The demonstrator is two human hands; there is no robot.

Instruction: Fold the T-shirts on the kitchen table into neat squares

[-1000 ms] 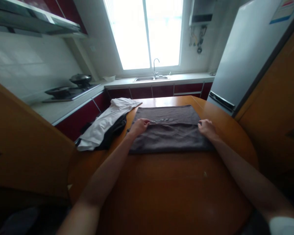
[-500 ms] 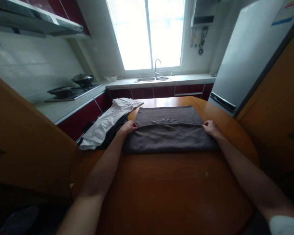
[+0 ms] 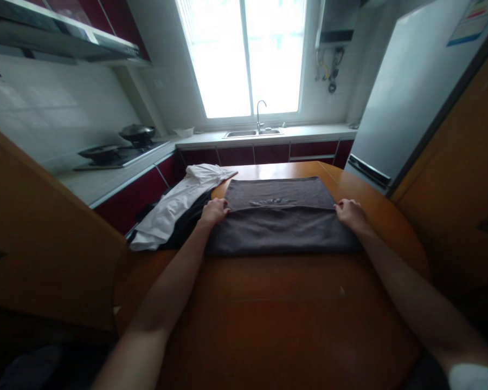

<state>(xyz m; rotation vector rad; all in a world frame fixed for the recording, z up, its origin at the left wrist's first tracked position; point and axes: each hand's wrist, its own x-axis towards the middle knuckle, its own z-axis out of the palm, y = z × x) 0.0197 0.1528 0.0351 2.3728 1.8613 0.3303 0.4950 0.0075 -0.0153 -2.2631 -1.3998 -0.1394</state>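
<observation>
A dark grey piece of folded cloth [image 3: 284, 230] lies on the wooden table [image 3: 276, 319]. Its near part is doubled over the far part, and a raised mark shows just beyond the fold's edge. Whether it is a garment or a towel I cannot tell. At the left end of that edge my left hand [image 3: 214, 211] is closed, fingertips on the fabric. My right hand [image 3: 350, 213] pinches the right end of the same edge. Both arms reach forward, and the fabric between the hands lies fairly flat with light wrinkles.
Left of the cloth lies a white garment [image 3: 166, 211] on top of dark clothing [image 3: 192, 216]. Behind the table are a counter with a sink [image 3: 252, 132] and, to the left, a stove with a covered pan [image 3: 136, 133]. A fridge [image 3: 415, 86] stands at right.
Both hands stay at the ends of the folded edge. The left fingers have shifted slightly onto the cloth and curl more. The cloth has hardly moved.
</observation>
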